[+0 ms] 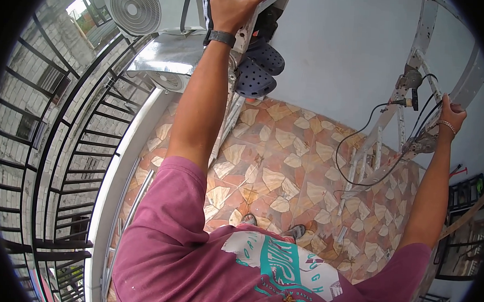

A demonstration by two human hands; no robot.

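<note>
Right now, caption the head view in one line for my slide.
Right hand on a paint-spattered ladder, left hand near dark clogs, above a patterned floor.

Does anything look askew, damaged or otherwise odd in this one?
Yes, mildly: a black cable dangles in a loose loop beside the ladder at the right hand, looking untidy and possibly a snag risk. The ladder's metal also looks blotched and worn.
</note>
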